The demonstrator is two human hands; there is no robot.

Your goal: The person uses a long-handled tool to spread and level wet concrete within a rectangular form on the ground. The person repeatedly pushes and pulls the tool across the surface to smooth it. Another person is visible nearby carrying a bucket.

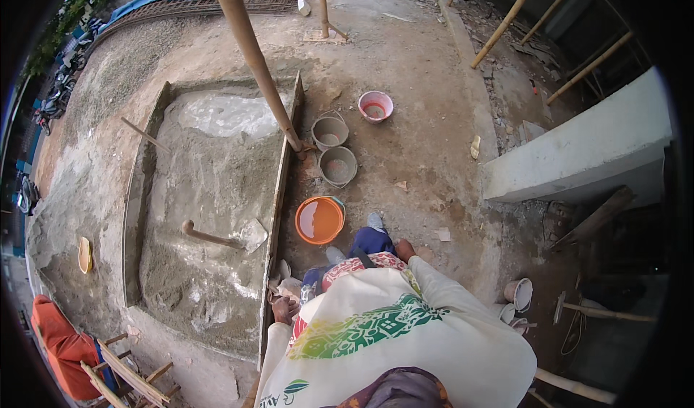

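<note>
My left hand (284, 309) is down at my left side, fingers curled, near the board edge of a mixing box (271, 260); what it holds, if anything, is unclear. My right hand (405, 250) hangs at my right hip, its fingers partly hidden. An orange bucket (327, 223) with liquid stands ahead of my feet. Beyond it are two grey buckets (337, 169) and a white-and-red tub (375, 110). In the box, a hoe (210, 236) lies on wet grey mortar (195, 278), and a thin stick (144, 134) leans at the left side.
A bamboo pole (253, 61) rises beside the box. A concrete beam (578, 140) and more poles (506, 24) line the right, with white buckets (517, 292) below. Steel mesh (217, 6) lies at the back; wooden pieces (126, 375) and orange sheeting (58, 343) sit lower left.
</note>
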